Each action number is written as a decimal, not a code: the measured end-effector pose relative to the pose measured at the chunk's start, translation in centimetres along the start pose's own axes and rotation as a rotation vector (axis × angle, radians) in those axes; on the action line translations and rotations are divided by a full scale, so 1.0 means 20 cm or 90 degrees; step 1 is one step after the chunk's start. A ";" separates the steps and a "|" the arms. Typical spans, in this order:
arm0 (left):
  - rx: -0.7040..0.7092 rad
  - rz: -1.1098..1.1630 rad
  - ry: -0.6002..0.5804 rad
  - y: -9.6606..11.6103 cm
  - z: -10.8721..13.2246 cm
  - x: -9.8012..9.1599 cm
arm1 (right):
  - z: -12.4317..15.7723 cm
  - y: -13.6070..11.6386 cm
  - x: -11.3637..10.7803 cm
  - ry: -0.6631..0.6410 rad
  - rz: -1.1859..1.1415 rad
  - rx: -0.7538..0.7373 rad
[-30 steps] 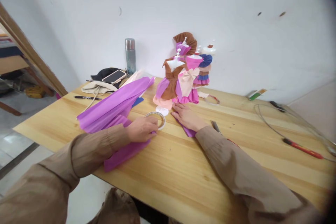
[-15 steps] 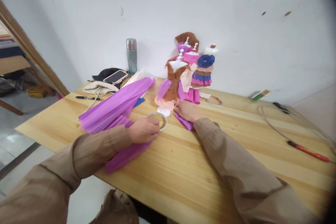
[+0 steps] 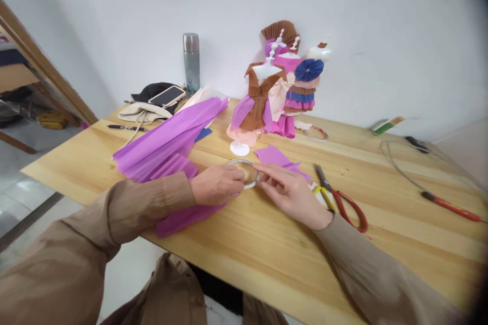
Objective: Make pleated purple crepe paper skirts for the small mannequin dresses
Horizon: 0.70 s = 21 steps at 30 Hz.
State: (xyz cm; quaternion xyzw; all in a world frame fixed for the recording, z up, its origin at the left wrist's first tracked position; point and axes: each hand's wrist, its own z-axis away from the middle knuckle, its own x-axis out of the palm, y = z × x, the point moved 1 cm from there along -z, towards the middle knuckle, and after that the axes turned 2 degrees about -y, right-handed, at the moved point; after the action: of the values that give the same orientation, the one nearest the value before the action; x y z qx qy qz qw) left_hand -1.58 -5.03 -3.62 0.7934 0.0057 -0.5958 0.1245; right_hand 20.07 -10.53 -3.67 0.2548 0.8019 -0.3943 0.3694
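A narrow roll of tape point(image 3: 249, 161) is held just above the table, between my two hands. My left hand point(image 3: 218, 184) closes its fingers on the roll's left side. With thumb and fingers, my right hand point(image 3: 287, 193) grips the roll's right edge. Under my left forearm lies a long sheet of purple crepe paper point(image 3: 163, 144), partly hidden by the sleeve. A smaller purple paper piece point(image 3: 276, 157) rests beyond my right hand. Behind the roll stands a small dress form in a brown paper dress point(image 3: 256, 104) on a white round base point(image 3: 239, 148).
Scissors point(image 3: 345, 205) with red and yellow handles lie beside my right wrist. More dressed forms point(image 3: 301, 96) stand against the wall. A thermos point(image 3: 191, 63), a phone point(image 3: 166, 96) on a bag and a pen point(image 3: 127, 127) are at back left. A red-handled tool point(image 3: 452, 206) with a cable lies right.
My right hand has left the small purple paper by the dress and come back to the tape roll. My left hand has shifted slightly right with the roll. The scissors have come into view.
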 end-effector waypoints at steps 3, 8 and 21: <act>-0.047 0.141 0.069 0.00 -0.01 -0.01 | 0.02 0.00 0.06 -0.033 0.028 -0.067; -0.345 0.459 0.220 -0.06 -0.03 -0.03 | 0.03 0.04 0.11 0.003 0.056 -0.038; -0.418 0.825 0.206 0.07 -0.07 0.02 | 0.02 -0.11 0.21 0.048 -0.450 0.303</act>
State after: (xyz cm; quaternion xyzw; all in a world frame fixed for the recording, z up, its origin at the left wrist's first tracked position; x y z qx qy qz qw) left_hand 0.15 -6.04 -3.38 0.6373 -0.2675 -0.2462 0.6795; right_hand 16.30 -11.63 -6.21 0.0568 0.7393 -0.6614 0.1129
